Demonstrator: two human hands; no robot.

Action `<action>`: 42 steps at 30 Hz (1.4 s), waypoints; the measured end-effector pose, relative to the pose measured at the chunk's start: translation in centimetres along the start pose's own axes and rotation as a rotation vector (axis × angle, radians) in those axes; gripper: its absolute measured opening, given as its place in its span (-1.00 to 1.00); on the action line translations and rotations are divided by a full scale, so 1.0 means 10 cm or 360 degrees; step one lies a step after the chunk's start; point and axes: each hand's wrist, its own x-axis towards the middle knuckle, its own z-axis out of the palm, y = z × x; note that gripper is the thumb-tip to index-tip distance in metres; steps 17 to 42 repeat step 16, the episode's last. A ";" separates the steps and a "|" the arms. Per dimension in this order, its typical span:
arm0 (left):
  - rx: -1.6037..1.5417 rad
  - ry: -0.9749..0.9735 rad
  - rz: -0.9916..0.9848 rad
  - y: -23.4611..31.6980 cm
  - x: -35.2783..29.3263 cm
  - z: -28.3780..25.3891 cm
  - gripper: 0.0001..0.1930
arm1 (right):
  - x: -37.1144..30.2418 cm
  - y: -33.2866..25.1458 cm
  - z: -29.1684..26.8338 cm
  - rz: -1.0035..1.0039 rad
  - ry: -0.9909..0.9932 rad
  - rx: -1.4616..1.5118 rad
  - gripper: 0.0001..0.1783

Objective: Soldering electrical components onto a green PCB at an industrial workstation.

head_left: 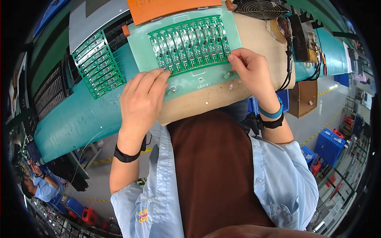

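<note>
A green circuit board panel (190,45) made of several narrow strips lies in a pale green fixture plate (143,51) on the bench. My left hand (143,95) rests over the plate, its fingertips at the panel's near left corner. At the near right corner, my right hand (252,69) pinches the panel's edge between thumb and curled fingers. The left fingers lie bent and close together; what is under their tips is hidden. Two metal studs show on the plate's near part, one of them a round knob (229,74).
A second circuit board panel (99,65) leans at the left beside a black slotted rack (53,89). An orange cover (170,10) sits behind the plate. At the back right are a fan grille (260,8) and dark equipment with cables (305,37). A co-worker (43,184) is at far left.
</note>
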 end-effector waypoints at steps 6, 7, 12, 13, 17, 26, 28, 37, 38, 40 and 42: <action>-0.0023 0.0013 -0.0031 0.00 0.00 0.02 -0.67 | 0.00 -0.02 0.06 -0.0120 0.0139 -0.0160 -0.83; -0.0010 -0.0006 -0.0030 0.01 0.00 0.01 -0.67 | 0.00 -0.02 0.06 -0.0126 0.0151 -0.0182 -0.84; 0.0001 -0.0076 -0.0015 0.01 0.04 -0.05 -0.66 | 0.02 0.01 0.06 -0.0148 0.0166 -0.0253 -0.84; -0.0008 -0.0092 -0.0010 0.01 0.05 -0.06 -0.66 | 0.02 0.01 0.06 -0.0145 0.0170 -0.0250 -0.84; 0.0008 -0.0156 -0.0022 0.05 0.10 -0.09 -0.66 | 0.02 -0.01 0.04 -0.0106 0.0175 -0.0409 -0.83; 0.0008 -0.0156 -0.0022 0.05 0.10 -0.09 -0.66 | 0.02 -0.01 0.04 -0.0106 0.0175 -0.0409 -0.83; 0.0008 -0.0156 -0.0022 0.05 0.10 -0.09 -0.66 | 0.02 -0.01 0.04 -0.0106 0.0175 -0.0409 -0.83; 0.0008 -0.0156 -0.0022 0.05 0.10 -0.09 -0.66 | 0.02 -0.01 0.04 -0.0106 0.0175 -0.0409 -0.83; 0.0008 -0.0156 -0.0022 0.05 0.10 -0.09 -0.66 | 0.02 -0.01 0.04 -0.0106 0.0175 -0.0409 -0.83; 0.0008 -0.0156 -0.0022 0.05 0.10 -0.09 -0.66 | 0.02 -0.01 0.04 -0.0106 0.0175 -0.0409 -0.83; 0.0008 -0.0156 -0.0022 0.05 0.10 -0.09 -0.66 | 0.02 -0.01 0.04 -0.0106 0.0175 -0.0409 -0.83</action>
